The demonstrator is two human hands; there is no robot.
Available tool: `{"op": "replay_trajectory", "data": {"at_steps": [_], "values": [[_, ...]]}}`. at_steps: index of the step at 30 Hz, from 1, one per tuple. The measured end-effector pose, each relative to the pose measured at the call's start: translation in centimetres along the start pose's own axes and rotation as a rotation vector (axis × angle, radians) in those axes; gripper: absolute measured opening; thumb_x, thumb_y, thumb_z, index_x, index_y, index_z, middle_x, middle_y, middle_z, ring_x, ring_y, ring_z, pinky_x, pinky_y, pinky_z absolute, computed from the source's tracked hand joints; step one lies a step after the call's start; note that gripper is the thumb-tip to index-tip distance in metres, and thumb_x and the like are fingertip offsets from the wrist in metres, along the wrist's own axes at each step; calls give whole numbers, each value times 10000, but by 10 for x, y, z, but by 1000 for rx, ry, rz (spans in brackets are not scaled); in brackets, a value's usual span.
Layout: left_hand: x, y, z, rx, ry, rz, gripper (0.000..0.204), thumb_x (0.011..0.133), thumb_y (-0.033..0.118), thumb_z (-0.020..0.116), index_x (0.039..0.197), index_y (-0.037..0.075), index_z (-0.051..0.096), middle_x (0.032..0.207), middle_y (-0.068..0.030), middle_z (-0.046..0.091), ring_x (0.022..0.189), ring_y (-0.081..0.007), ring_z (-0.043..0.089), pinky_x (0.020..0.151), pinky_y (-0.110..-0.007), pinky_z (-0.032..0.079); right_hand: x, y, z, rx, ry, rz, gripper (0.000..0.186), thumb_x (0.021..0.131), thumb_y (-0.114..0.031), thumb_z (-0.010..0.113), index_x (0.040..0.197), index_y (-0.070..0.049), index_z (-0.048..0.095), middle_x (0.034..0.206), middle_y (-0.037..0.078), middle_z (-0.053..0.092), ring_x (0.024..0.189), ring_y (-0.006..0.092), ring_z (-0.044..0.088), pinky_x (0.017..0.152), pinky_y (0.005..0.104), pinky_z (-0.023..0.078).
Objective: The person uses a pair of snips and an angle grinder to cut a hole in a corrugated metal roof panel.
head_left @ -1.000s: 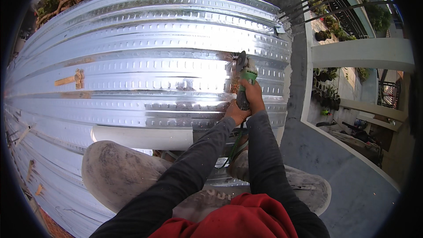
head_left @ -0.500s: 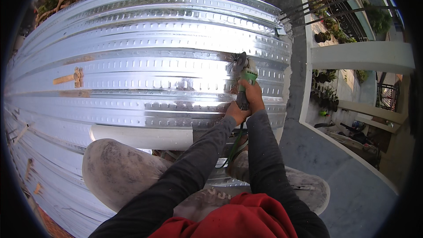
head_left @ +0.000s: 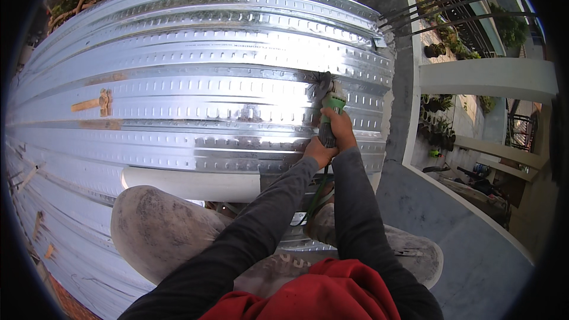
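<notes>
By the left hand at its rear and the right hand nearer its front, a grinder is clamped, apparently for steadiness, its disc held at the metal sheet just beyond the grip, a hammer laid well leftward.

Grinder: handle is partly covered by left hand and right hand.
Cord: far end is hidden behind left sleeve.
Red cloth: cut off by lower edge.
Yard clutter: too small to be identified.
</notes>
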State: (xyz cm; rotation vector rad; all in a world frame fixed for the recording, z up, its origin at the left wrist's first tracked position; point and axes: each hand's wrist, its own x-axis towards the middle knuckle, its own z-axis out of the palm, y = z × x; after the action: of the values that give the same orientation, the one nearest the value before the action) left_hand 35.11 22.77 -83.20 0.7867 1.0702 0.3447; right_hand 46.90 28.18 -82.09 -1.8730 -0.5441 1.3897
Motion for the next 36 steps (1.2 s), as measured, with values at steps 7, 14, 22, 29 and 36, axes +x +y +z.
{"op": "replay_trajectory", "data": {"at_steps": [7, 14, 22, 29, 36], "values": [[-11, -19, 10, 128, 94, 81, 690, 721, 298, 847, 1193, -47, 479, 1028, -143, 657, 874, -215, 662, 779, -348, 530, -23, 4, -2, 41, 97, -240, 268, 844, -151, 703, 1045, 4, 619, 819, 85, 655, 642, 189, 643, 572, 336, 524], [-30, 9, 24, 30, 5, 38, 711, 739, 282, 845, 1234, -46, 455, 1120, -167, 630, 1007, -236, 646, 855, -361, 518, -28, -1, -20, -216, 120, -205, 357, 812, -211, 732, 1057, 23, 619, 875, 113, 676, 716, 208, 664, 640, 347, 525], [-17, -5, 34, -203, 49, -8, 819, 769, 368, 816, 1327, -76, 414, 1251, -214, 607, 1158, -302, 621, 972, -378, 485, -23, -18, -6, -731, 184, -263, 553, 730, -347, 767, 1062, 69, 617, 944, 218, 698, 846, 312, 683, 762, 404, 522], [5, -19, 41, -232, 98, -6, 760, 822, 356, 782, 1332, -66, 408, 1223, -194, 617, 1130, -273, 618, 949, -374, 484, -22, -36, 7, -764, 140, -307, 585, 720, -351, 768, 1081, 81, 608, 961, 239, 695, 885, 335, 691, 786, 416, 524], [-9, -4, 43, -356, 49, -36, 742, 822, 343, 789, 1335, -52, 429, 1220, -175, 620, 1122, -253, 614, 937, -362, 486, -18, -29, -3, -774, 157, -284, 642, 704, -364, 774, 1102, 104, 589, 1000, 276, 694, 931, 378, 699, 807, 428, 535]]}}
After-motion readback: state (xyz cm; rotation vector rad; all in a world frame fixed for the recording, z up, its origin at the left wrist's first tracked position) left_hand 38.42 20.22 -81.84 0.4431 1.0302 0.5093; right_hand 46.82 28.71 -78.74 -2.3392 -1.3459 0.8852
